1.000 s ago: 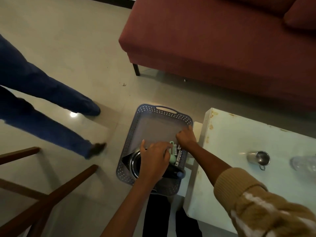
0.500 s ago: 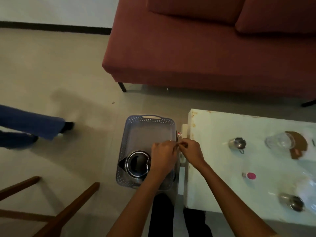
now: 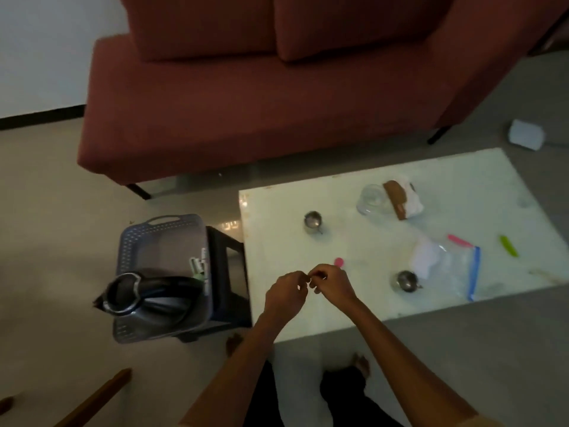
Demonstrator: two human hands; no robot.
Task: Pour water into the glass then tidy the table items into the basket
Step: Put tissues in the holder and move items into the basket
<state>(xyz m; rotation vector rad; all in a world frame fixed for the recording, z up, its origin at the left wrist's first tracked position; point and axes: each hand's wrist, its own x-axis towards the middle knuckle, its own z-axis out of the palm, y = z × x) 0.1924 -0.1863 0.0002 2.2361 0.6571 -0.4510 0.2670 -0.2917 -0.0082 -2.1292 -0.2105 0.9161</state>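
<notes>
Both hands are now hovering over the near-left corner of the white table (image 3: 354,241), having come away from the grey basket (image 3: 163,231), and the walking person's legs are gone from the left floor. The left hand (image 3: 286,292) and right hand (image 3: 334,283) are meeting fingertip to fingertip with fingers curled; whether they are pinching anything cannot be told. The basket is sitting at lower left on a black stool (image 3: 229,272) just beside the table's left edge, holding a black kettle (image 3: 147,298) that is overhanging its near rim. The clear glass (image 3: 371,200) is lying near the table's far edge. Bare tabletop is stretching between the hands, the far steel cup (image 3: 312,221) and the near steel cup (image 3: 406,280). A zip bag (image 3: 452,266) is reaching toward the near-right edge.
</notes>
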